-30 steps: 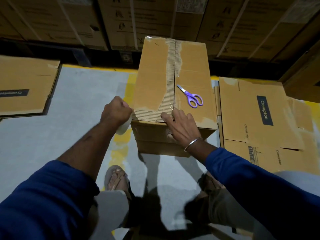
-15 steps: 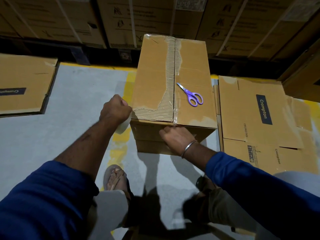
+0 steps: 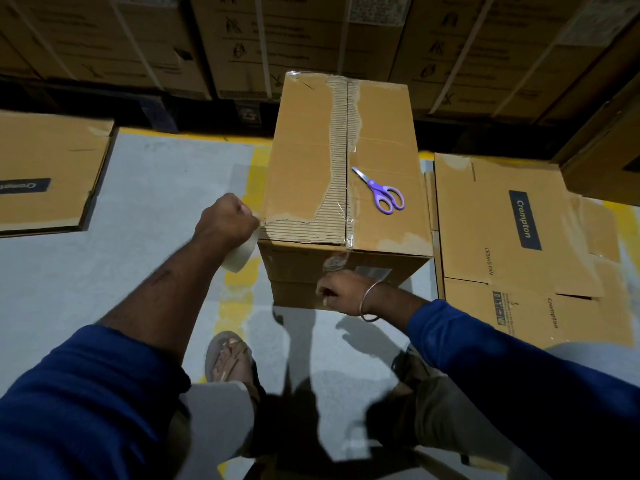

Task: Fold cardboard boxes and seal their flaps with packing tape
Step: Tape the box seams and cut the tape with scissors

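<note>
A tall closed cardboard box (image 3: pixel 304 161) stands on the floor in front of me, its top paper torn along the middle seam. Clear tape (image 3: pixel 349 237) runs down that seam and over the near edge onto the front face. My left hand (image 3: pixel 225 220) grips a whitish tape roll (image 3: pixel 239 258) at the box's near left top corner. My right hand (image 3: pixel 346 292) presses against the front face just below the wrinkled end of the tape. Purple-handled scissors (image 3: pixel 384 195) lie on the box top, right of the seam.
Flattened cartons lie on the grey floor at the right (image 3: pixel 512 230) and at the left (image 3: pixel 45 174). Stacked boxes (image 3: pixel 311 39) form a wall behind. My sandalled foot (image 3: pixel 230 358) stands on a yellow floor line (image 3: pixel 239 296) near the box.
My right hand slid from the box's top near edge down over the edge onto the front face. My left hand with the roll stayed at the left corner.
</note>
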